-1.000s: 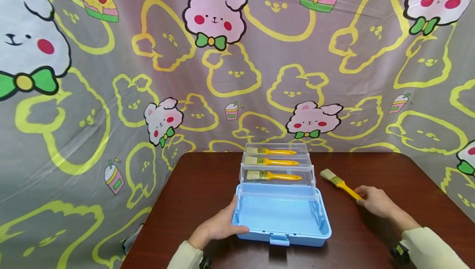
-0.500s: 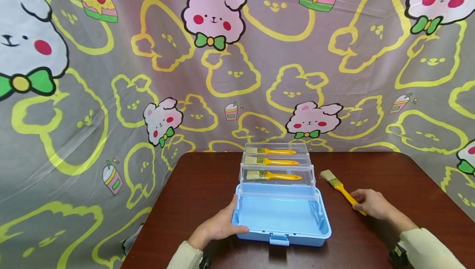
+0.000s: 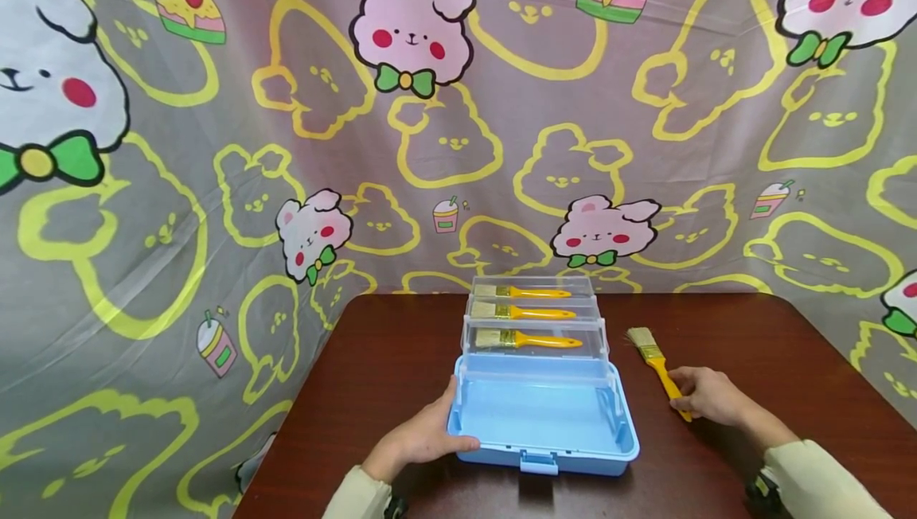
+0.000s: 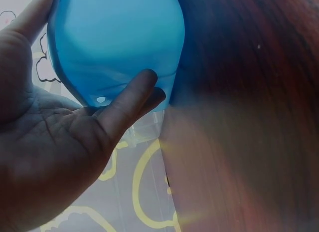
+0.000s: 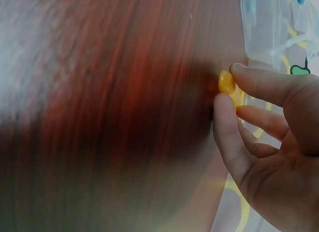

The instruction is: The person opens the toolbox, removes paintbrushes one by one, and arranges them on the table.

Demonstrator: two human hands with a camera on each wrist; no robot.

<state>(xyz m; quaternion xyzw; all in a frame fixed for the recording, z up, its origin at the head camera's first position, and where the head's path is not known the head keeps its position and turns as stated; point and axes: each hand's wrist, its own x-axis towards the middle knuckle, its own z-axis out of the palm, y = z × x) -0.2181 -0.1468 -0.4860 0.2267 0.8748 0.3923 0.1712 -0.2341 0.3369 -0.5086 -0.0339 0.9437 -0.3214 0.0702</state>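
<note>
A light blue plastic storage box (image 3: 537, 415) stands with its lid raised and its bottom compartment bare. My left hand (image 3: 423, 431) rests against its front left corner, thumb along the front rim and fairly straight fingers along the side wall, as the left wrist view shows too. At the right, my right hand (image 3: 712, 397) pinches the yellow handle end of a paintbrush (image 3: 659, 365) between thumb and fingers; its pale bristles point away from me. In the right wrist view only the handle's tip (image 5: 227, 82) shows clearly. Whether the bristles touch the table cannot be told.
Clear tiered trays behind the compartment hold three similar brushes: a front one (image 3: 537, 340), a middle one (image 3: 533, 312) and a back one (image 3: 533, 292). A latch (image 3: 539, 463) hangs at the box's front. The brown table (image 3: 387, 360) meets a patterned curtain (image 3: 430, 145).
My right hand has shifted slightly toward me and left, and the brush has turned to point more straight away from me. The left hand and the box have stayed in place.
</note>
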